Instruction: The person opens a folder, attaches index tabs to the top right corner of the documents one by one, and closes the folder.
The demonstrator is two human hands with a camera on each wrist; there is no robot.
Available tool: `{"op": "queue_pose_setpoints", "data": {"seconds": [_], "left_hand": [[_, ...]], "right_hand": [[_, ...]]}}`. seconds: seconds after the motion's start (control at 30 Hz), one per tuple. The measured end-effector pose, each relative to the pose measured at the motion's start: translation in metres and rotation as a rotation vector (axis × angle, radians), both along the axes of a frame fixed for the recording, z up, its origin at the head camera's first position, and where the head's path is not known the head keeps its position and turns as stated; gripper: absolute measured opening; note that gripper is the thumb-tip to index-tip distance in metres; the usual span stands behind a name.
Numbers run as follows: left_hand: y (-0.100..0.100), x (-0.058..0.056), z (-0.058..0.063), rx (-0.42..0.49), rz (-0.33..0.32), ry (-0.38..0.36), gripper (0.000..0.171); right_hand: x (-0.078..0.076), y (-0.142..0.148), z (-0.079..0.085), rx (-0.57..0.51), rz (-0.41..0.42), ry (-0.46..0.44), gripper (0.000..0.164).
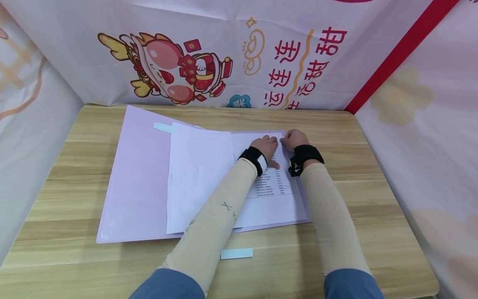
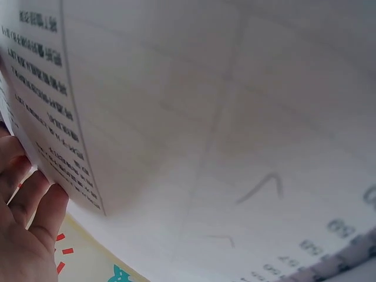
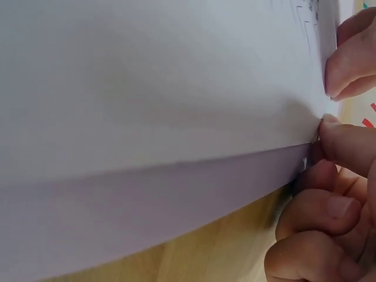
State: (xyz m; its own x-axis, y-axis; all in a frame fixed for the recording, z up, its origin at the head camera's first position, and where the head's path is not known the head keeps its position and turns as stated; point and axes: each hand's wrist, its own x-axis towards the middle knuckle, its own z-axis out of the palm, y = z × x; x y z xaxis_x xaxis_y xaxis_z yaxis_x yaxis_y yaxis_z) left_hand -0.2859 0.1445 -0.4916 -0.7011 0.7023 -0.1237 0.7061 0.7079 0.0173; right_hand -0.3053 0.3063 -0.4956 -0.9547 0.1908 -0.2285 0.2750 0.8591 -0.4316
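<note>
A lilac folder (image 1: 134, 174) lies spread on the table with white printed sheets in it. My left hand (image 1: 266, 148) rests on the upper part of the right-hand printed page (image 1: 276, 209), its fingers extended towards the top edge; the left wrist view shows those fingers (image 2: 50, 214) against the paper. At the page's top right corner, my right hand (image 1: 295, 140) pinches the sheet between thumb and index finger, as the right wrist view shows at the sheet's corner (image 3: 308, 132). The other right fingers (image 3: 317, 217) are curled. A blank white page (image 1: 201, 178) covers the folder's middle.
One pale blue strip (image 1: 237, 253) lies on the wooden table (image 1: 269, 274) near the front. Another pale blue strip (image 1: 162, 127) sticks out from the left pages' upper edge. A printed cloth (image 1: 231, 54) hangs behind the table, with white cloth (image 1: 429, 158) at the right side.
</note>
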Motion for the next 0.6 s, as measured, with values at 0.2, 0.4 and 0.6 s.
{"op": "queue_pose_setpoints", "data": {"seconds": [0.2, 0.4, 0.6], "left_hand": [[0.0, 0.002, 0.002, -0.007, -0.003, -0.004, 0.091], [-0.001, 0.008, 0.007, 0.006, -0.005, -0.016, 0.086], [-0.003, 0.008, 0.005, 0.01, 0.005, -0.066, 0.082]], "right_hand": [[0.001, 0.003, -0.001, 0.006, -0.018, -0.015, 0.03], [0.005, 0.003, -0.002, -0.027, -0.069, -0.037, 0.028], [0.008, -0.001, 0.003, -0.033, -0.084, -0.027, 0.027]]}}
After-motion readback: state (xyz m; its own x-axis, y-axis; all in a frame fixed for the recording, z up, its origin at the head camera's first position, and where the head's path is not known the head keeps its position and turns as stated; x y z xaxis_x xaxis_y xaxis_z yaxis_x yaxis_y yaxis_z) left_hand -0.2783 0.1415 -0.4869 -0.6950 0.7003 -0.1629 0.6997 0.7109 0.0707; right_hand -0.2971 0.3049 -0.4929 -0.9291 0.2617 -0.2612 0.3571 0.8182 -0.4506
